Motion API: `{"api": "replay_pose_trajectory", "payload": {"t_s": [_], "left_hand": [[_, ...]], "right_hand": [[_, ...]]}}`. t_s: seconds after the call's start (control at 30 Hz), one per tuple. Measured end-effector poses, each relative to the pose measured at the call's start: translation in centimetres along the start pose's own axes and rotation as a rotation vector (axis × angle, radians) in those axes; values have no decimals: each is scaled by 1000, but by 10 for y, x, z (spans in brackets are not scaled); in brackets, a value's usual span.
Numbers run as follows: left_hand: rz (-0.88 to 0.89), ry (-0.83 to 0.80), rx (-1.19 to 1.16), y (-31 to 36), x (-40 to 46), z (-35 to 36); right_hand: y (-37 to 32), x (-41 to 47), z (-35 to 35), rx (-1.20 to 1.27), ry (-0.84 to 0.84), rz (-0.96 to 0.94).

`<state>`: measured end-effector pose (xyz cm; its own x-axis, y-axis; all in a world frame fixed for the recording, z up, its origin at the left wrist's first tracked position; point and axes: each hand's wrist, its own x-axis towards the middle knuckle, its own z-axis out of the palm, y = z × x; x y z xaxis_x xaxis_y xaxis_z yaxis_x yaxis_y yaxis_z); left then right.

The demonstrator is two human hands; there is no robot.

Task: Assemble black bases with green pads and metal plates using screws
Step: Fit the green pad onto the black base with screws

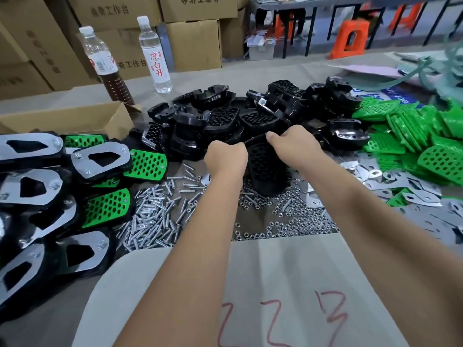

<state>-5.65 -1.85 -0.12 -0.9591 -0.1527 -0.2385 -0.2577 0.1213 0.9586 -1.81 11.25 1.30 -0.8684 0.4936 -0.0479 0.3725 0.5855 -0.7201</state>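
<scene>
Both your left hand and right hand grip one black base above the screws on the worktop.

Your two hands, left and right, meet at the middle of the tabletop, both on one base that stands on edge between them. Behind it lies the heap of bases. To your right is the pile of pads, with the loose plates in front of it. Under your left forearm lie the screws; the nuts lie beside them, under your right forearm. Finished assemblies are stacked at your left, a carton behind them, and two bottles stand behind that carton. Nearest you lies a sheet.
</scene>
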Motion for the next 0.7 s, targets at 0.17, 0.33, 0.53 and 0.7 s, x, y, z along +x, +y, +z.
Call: {"api": "replay_pose_trajectory", "payload": {"t_s": [0.17, 0.33, 0.53, 0.7], "left_hand": [[-219, -150, -214, 12, 3, 4], [-323, -285, -215, 28, 0, 2], [-399, -291, -338, 28, -2, 7], [-431, -139, -311, 31, -6, 14]], "right_hand": [[-4, -5, 7, 43, -36, -47], [-3, -5, 10, 315, -38, -53], [-20, 12, 4, 387, 78, 180], [-21, 34, 4, 542, 127, 209]]}}
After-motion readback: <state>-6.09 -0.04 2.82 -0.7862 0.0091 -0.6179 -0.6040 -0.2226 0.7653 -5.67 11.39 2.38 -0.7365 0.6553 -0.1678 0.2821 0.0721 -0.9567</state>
